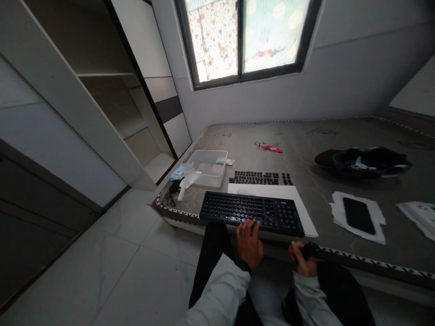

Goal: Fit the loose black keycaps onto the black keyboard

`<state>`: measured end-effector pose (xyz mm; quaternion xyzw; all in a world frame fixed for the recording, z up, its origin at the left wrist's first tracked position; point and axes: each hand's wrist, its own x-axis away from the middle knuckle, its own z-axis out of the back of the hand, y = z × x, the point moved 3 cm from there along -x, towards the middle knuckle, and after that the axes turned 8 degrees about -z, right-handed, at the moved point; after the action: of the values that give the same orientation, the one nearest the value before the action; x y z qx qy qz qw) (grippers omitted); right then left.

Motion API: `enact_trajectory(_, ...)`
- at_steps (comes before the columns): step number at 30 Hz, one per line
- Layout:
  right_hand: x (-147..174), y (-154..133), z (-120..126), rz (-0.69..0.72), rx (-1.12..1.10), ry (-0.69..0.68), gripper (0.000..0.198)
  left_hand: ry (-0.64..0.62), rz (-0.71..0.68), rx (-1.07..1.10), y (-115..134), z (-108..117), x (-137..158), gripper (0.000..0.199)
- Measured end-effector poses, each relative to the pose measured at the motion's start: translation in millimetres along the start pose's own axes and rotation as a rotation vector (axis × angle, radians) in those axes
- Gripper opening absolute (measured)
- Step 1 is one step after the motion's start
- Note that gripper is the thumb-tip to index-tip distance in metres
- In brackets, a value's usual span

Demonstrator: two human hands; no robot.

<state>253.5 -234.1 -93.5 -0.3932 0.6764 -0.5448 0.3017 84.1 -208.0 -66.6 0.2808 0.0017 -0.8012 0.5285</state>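
Note:
A black keyboard with a number pad lies at the bed's front edge, partly over a white sheet. Across its front rim rests my left hand, fingers stretched and slightly apart, fingertips touching the keyboard. My right hand is lower and to the right, just off the bed's edge, its fingers closed around a small dark object whose kind I cannot make out. Behind the keyboard, loose black keycaps are laid out in rows, with a smaller group to their right.
A clear plastic box stands left, beside crumpled wrapping and a dark cable. Farther back lies a red packet. To the right are a phone on white paper, a black cap and a white packet.

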Motion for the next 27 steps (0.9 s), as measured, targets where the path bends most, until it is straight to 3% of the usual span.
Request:
enact_trajectory(3, 1, 3, -2, 0.023, 0.100, -0.026, 0.050, -0.007, -0.009, 0.027, -5, -2, -2, 0.056)
enact_trajectory(6, -3, -3, -6, 0.067, 0.127, 0.031, 0.048, -0.008, -0.045, 0.046, -12, -6, -2, 0.055)
enact_trajectory(12, -25, -33, -25, 0.159, -0.186, -0.009, 0.045, -0.008, -0.127, 0.040, -19, -17, -4, 0.057)
enact_trajectory(16, -38, -46, -37, 0.083, -0.314, -0.074, 0.041, -0.008, -0.204, 0.068, -16, -18, -7, 0.058)
enact_trajectory(23, -58, -43, -59, 0.172, -0.204, -0.001, 0.047, -0.023, -0.219, 0.111, -14, -14, -12, 0.060)
enact_trajectory(27, -71, -42, -73, 0.135, -0.217, 0.012, 0.052, -0.053, -0.238, 0.151, -16, -10, -12, 0.063)
